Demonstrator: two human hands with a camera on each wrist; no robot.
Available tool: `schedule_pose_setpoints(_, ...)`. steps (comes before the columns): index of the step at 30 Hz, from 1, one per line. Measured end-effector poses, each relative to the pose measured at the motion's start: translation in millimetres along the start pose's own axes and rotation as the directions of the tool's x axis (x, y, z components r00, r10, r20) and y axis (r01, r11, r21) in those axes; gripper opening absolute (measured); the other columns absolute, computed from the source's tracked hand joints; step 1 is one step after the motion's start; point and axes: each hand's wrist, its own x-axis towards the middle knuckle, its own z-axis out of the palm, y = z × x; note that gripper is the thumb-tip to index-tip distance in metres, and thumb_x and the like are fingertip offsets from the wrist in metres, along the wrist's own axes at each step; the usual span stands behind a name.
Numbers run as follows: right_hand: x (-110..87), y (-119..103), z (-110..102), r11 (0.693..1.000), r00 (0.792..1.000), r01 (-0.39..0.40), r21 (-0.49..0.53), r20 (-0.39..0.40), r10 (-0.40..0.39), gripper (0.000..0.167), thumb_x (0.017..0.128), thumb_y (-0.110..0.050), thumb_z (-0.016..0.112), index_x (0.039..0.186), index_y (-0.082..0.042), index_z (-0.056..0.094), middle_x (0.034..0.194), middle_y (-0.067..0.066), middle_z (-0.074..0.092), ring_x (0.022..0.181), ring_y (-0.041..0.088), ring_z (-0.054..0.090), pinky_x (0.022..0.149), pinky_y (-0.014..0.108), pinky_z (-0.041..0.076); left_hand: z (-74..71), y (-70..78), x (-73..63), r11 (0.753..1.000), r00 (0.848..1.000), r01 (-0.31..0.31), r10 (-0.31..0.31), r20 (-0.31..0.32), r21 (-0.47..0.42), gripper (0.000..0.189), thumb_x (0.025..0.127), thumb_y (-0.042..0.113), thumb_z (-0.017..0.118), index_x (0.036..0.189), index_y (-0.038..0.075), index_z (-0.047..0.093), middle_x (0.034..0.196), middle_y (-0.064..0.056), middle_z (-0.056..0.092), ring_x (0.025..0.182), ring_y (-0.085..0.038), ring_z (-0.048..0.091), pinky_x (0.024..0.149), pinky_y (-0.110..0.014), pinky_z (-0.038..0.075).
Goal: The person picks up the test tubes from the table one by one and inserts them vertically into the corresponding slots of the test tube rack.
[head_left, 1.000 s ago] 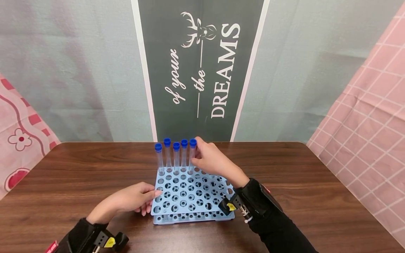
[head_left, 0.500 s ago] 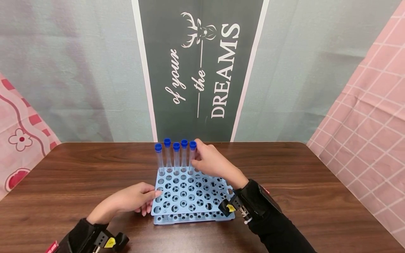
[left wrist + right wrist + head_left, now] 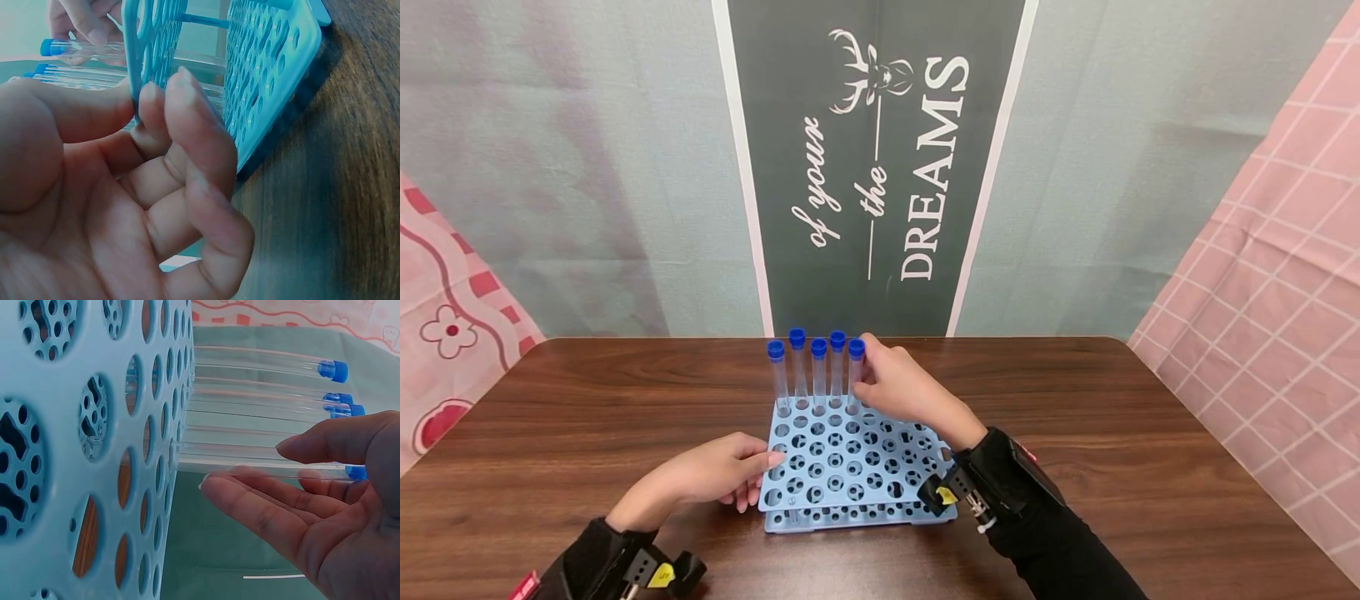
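A light blue test tube rack (image 3: 844,451) with rows of round holes stands on the table. My left hand (image 3: 722,469) grips its left edge, thumb on the top plate and fingers curled below it, as the left wrist view shows. At the back row, my right hand (image 3: 904,387) pinches a clear test tube (image 3: 854,379) with a blue cap between thumb and fingers. That tube stands upright with its lower end in a hole; in the right wrist view the thumb (image 3: 319,439) lies against it. Several more blue-capped test tubes (image 3: 817,379) stand to its left.
The brown wood-grain table (image 3: 1112,467) extends around the rack on both sides. Behind its far edge hangs a grey-green cloth (image 3: 1075,208) with a dark printed panel. Pink patterned cloths (image 3: 1292,267) hang at both sides.
The right hand and the test tube it holds have moved down slightly. The left hand and the rack have stayed in place.
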Motion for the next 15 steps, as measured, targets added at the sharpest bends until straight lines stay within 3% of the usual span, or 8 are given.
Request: schedule_pose_setpoints(15,0.5,1.8,0.2,1.000,1.000,0.004,0.012,0.005,-0.004,0.023,0.084,-0.001,0.058,0.103,0.000,0.045,0.079,0.006,0.057,0.069,0.016,0.055,0.061,0.022,0.047,-1.6,-0.6,0.8,1.000,1.000,0.004,-0.004,0.003,0.009,0.037,0.096,0.028,0.046,0.069,0.004,0.051,0.057,0.000,0.051,0.046,-0.009,0.046,0.042,-0.018,0.032)
